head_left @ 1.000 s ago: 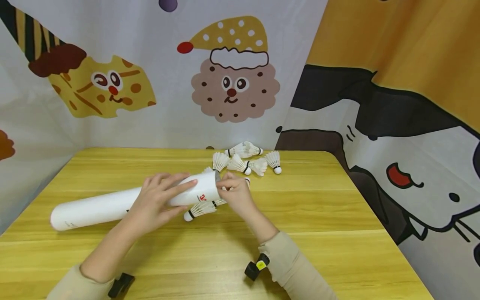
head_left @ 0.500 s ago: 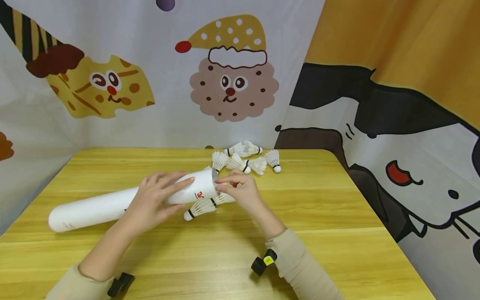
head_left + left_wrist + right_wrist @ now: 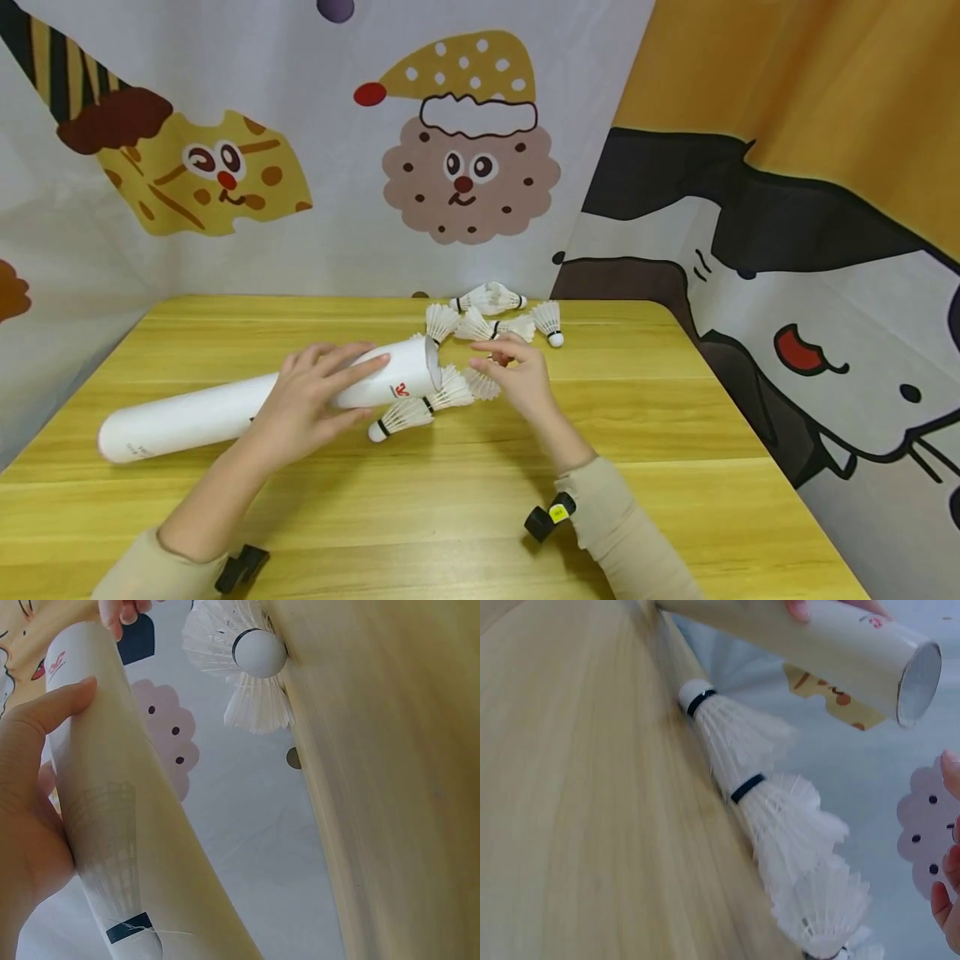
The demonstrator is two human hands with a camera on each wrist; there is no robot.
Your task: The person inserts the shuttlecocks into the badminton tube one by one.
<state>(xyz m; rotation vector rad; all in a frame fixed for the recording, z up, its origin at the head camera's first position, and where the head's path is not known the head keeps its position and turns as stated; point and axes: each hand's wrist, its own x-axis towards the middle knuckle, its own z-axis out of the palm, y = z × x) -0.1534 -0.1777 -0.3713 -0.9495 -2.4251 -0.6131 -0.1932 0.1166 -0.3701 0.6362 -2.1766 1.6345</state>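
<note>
My left hand point(image 3: 303, 404) grips a white shuttlecock tube point(image 3: 191, 417) near its mouth, with the thumb and fingers around it. The tube lies slanted, its mouth to the right and raised a little above the table. In the left wrist view, a printed shuttlecock picture runs along the tube point(image 3: 172, 847). To the right of the mouth, my right hand point(image 3: 521, 379) hovers with thumb and forefinger apart; nothing shows between them. Feathered shuttlecocks point(image 3: 453, 388) lie in a row below the mouth. One shuttlecock point(image 3: 401, 417) sits nearest me, cork pointing left.
Several more shuttlecocks point(image 3: 438, 322) are grouped at the table's back edge, and one shuttlecock point(image 3: 547, 322) stands at that group's right end. The wooden table point(image 3: 637, 467) meets a cartoon-printed curtain point(image 3: 337, 250) behind. Black cameras point(image 3: 551, 517) sit on both wrists.
My right hand has drawn back from the tube's mouth to the right, and its fingers have spread apart. The left hand and the tube have barely moved.
</note>
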